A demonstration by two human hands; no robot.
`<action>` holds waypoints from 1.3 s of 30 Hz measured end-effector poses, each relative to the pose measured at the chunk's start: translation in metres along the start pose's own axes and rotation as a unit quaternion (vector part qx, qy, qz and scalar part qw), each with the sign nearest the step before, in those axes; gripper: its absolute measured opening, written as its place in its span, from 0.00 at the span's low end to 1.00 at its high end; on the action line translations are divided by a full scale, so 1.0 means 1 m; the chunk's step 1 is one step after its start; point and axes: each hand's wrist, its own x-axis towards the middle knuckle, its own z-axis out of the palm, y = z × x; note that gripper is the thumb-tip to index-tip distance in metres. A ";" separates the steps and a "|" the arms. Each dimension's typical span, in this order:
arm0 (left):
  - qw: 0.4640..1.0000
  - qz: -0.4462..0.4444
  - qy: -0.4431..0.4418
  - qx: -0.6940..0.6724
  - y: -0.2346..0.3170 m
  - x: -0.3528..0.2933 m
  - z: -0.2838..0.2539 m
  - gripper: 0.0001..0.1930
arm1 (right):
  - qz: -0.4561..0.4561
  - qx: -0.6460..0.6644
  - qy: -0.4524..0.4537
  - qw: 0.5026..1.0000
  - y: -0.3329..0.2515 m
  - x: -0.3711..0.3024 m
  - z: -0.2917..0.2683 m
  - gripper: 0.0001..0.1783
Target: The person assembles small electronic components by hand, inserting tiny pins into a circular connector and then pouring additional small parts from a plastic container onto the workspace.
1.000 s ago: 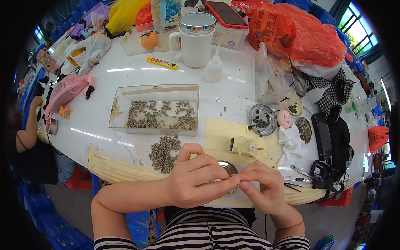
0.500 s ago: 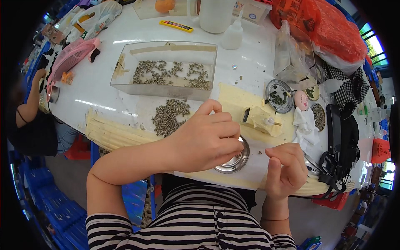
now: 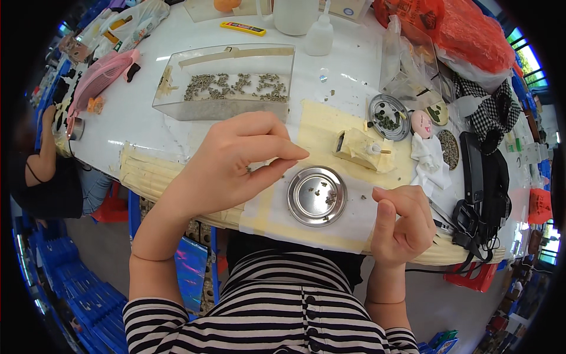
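My left hand [image 3: 242,159] is raised over the table's front, left of a shiny round metal dish [image 3: 296,203]. Its thumb and index finger are pinched together; whatever they may hold is too small to make out. Several tiny metal pieces lie in the dish. To the dish's right is my right hand [image 3: 405,227], its index finger curled onto the thumb, and I cannot make out what is between them. A tape-wrapped block [image 3: 359,148] with a short peg stands behind the dish. My left hand hides the spot where a heap of small metal pieces was visible earlier.
Beyond my left hand stands a clear box [image 3: 227,109] of small metal parts. A dish [image 3: 402,129] of dark green pieces, a white cloth [image 3: 429,162] and a black strap bag [image 3: 480,194] lie rightward. A squeeze bottle [image 3: 319,38] and yellow cutter [image 3: 242,28] are farther back.
My left hand has moved left and away from above the metal dish, uncovering it, and its fingers now point right in a pinch. My right hand has barely moved. The view has shifted slightly.
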 end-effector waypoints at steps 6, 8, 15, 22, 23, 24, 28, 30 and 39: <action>0.990 -0.072 -0.033 0.113 0.006 -0.034 -0.025 0.10 | -0.014 0.007 0.002 1.000 -0.002 0.000 0.001 0.03; 0.984 -0.088 -0.042 0.148 0.006 -0.041 -0.028 0.09 | -0.016 0.005 0.000 1.000 -0.002 0.000 0.002 0.03; 0.982 -0.114 -0.041 0.142 0.006 -0.049 -0.024 0.09 | -0.019 0.004 -0.003 1.000 -0.001 0.001 0.003 0.04; 0.982 -0.098 -0.023 0.162 -0.006 -0.044 -0.013 0.05 | -0.023 -0.004 0.000 1.000 0.000 0.000 0.006 0.04; 0.981 -0.092 -0.027 0.169 -0.005 -0.043 -0.013 0.05 | -0.024 -0.004 0.000 1.000 0.001 0.000 0.006 0.04; 0.980 -0.086 -0.031 0.177 -0.005 -0.042 -0.014 0.05 | -0.025 -0.003 0.000 1.000 0.001 0.000 0.007 0.04; 0.973 -0.016 -0.043 0.224 -0.006 -0.043 -0.015 0.08 | -0.031 -0.002 -0.002 1.000 0.001 0.001 0.007 0.04; 0.956 0.013 -0.060 0.288 -0.004 -0.043 -0.015 0.08 | -0.035 -0.001 -0.004 0.999 0.001 0.002 0.007 0.04; 0.932 0.058 -0.085 0.347 -0.004 -0.043 -0.014 0.08 | -0.035 -0.004 -0.010 0.999 -0.001 0.002 0.009 0.05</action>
